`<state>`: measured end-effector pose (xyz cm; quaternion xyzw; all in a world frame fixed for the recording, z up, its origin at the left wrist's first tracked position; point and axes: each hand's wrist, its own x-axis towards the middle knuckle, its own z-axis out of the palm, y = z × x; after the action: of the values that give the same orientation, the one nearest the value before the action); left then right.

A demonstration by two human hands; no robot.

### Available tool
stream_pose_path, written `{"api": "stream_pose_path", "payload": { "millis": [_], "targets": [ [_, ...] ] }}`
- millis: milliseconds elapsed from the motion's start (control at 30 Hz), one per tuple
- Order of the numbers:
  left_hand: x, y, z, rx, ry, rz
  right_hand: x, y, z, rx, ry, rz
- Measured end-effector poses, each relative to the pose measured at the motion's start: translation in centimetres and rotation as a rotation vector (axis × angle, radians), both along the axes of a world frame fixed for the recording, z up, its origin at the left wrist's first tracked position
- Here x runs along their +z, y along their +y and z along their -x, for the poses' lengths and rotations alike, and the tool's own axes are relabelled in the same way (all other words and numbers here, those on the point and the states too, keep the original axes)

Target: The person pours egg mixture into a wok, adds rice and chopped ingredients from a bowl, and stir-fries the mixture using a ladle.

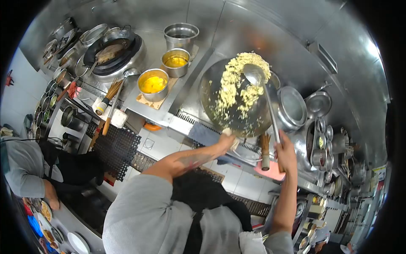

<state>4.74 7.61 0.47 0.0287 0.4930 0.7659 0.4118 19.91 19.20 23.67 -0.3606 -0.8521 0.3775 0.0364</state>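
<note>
My left hand (226,143) is closed on a pale cloth (234,144) at the near rim of a large wok (211,91). Yellow and white chopped food (229,86) is spread over the wok's far side, some of it lifted above the surface. My right hand (286,152) grips the long handle of a ladle (255,75), whose bowl lies against the food near the wok's far right side. Below the wok, between my hands, is a bamboo brush (265,154).
Left of the wok stand metal pots of yellow liquid (153,84) (176,62) and another pot (181,35). A second wok (112,53) and ladle are farther left. Strainers and bowls (292,108) line the right. A co-worker (25,169) stands at lower left.
</note>
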Motion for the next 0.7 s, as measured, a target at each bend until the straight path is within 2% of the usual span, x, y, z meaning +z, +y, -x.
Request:
{"api": "stream_pose_path", "payload": {
  "millis": [33, 67, 100, 133, 200, 233, 267, 333, 400, 433, 500, 633, 667, 700],
  "targets": [
    [0.6, -0.1, 0.1, 0.055, 0.118, -0.068, 1.3, -1.5, -1.0, -0.001, 0.270, 0.315],
    [-4.4, 4.1, 0.8, 0.238, 0.039, -0.131, 4.8, -3.3, -1.1, -0.066, 0.369, 0.451],
    [-1.4, 4.7, 2.7, 0.159, -0.108, -0.026, 7.3, -4.6, -1.4, -0.137, 0.465, 0.590],
    [0.8, 5.3, 4.3, 0.121, -0.168, -0.001, 6.4, -3.6, -1.5, -0.142, 0.456, 0.591],
    [2.3, 6.1, 6.6, 0.086, -0.215, 0.013, 1.9, 1.2, -0.5, -0.019, 0.901, 1.489],
    [1.9, 6.2, 7.4, -0.004, -0.246, 0.017, -2.4, 3.9, 0.0, -0.064, 0.904, 1.837],
    [1.7, 6.0, 7.9, -0.093, -0.275, 0.023, -4.8, 3.8, 1.4, -0.081, 0.908, 2.059],
    [3.7, 3.8, 7.0, -0.123, -0.346, -0.046, -14.8, 7.4, 4.7, -0.313, 0.750, 2.231],
    [2.4, 1.1, 5.7, -0.203, -0.421, -0.238, -14.2, 4.5, 7.8, -0.201, 0.374, 1.011],
    [3.2, -0.9, 4.9, -0.200, -0.417, -0.229, -13.9, 4.8, 8.6, -0.200, 0.377, 1.021],
    [6.5, -5.1, 2.8, -0.208, -0.042, -0.015, -13.7, 5.8, 8.6, -0.129, 0.445, 1.141],
    [4.4, -7.4, 2.8, -0.324, -0.010, 0.036, -13.0, 8.3, 7.8, 0.017, 0.603, 1.351],
    [3.8, -7.3, 2.8, -0.304, -0.183, -0.042, -12.7, 7.5, 8.1, 0.003, 0.619, 1.357],
    [3.6, -7.4, 2.7, -0.275, -0.357, -0.121, -11.7, 5.5, 9.5, 0.029, 0.425, 0.911]
  ]
}}
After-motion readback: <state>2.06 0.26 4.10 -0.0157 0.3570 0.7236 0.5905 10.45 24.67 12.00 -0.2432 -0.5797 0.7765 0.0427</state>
